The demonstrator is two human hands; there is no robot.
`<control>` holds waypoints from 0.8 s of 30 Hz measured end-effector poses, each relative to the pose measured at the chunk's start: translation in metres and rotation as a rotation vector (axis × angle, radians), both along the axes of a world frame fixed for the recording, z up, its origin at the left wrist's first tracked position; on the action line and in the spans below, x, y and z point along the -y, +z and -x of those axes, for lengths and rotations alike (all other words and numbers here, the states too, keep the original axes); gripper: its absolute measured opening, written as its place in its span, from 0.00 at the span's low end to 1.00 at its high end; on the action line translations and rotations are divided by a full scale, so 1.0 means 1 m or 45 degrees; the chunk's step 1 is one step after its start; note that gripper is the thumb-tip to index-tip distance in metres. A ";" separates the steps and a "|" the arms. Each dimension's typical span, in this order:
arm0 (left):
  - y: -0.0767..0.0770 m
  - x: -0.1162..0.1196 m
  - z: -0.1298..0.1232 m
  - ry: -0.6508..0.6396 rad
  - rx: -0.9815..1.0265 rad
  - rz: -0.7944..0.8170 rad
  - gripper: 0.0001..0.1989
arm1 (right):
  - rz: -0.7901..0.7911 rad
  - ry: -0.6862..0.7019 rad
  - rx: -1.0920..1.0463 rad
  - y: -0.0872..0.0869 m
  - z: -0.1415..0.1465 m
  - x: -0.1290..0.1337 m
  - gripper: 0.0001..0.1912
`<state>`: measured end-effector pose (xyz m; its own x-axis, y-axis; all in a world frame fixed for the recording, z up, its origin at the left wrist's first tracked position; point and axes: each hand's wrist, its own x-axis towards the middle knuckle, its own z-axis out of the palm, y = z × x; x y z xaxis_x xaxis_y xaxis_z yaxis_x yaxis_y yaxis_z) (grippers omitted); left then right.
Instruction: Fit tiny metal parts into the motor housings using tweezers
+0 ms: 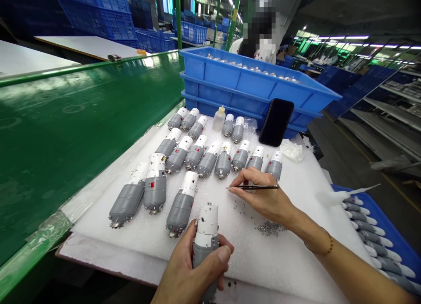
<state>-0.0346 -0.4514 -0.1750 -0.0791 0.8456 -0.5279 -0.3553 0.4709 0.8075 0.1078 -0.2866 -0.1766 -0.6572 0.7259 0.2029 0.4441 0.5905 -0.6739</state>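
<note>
Grey-and-white cylinder [205, 234]: long axis near upright, white end pointing up, at the near edge of the foam sheet [283, 260], wrapped by the left hand's [190, 269] curled fingers. Right hand [263, 194], palm down over the foam sheet, pinches tweezers [253, 187] level, tips pointing left.

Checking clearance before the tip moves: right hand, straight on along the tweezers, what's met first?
Probably the white end of the grey-and-white cylindrical unit lying on the white foam sheet, ahead of the tweezers in the right hand. Depth is unclear; the tip might pass above it.
</note>
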 end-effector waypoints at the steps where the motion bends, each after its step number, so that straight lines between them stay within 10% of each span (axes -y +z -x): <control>1: 0.000 0.000 0.000 0.006 -0.001 0.005 0.22 | 0.000 -0.002 -0.003 0.000 0.000 0.000 0.06; 24: 0.009 -0.022 -0.025 0.136 0.321 -0.038 0.11 | -0.166 0.367 -0.307 0.047 -0.048 0.066 0.12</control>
<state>-0.0099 -0.4297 -0.1660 -0.0379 0.8552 -0.5169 -0.5932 0.3970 0.7004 0.1560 -0.3527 -0.1295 -0.7526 0.4765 0.4545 0.0856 0.7552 -0.6499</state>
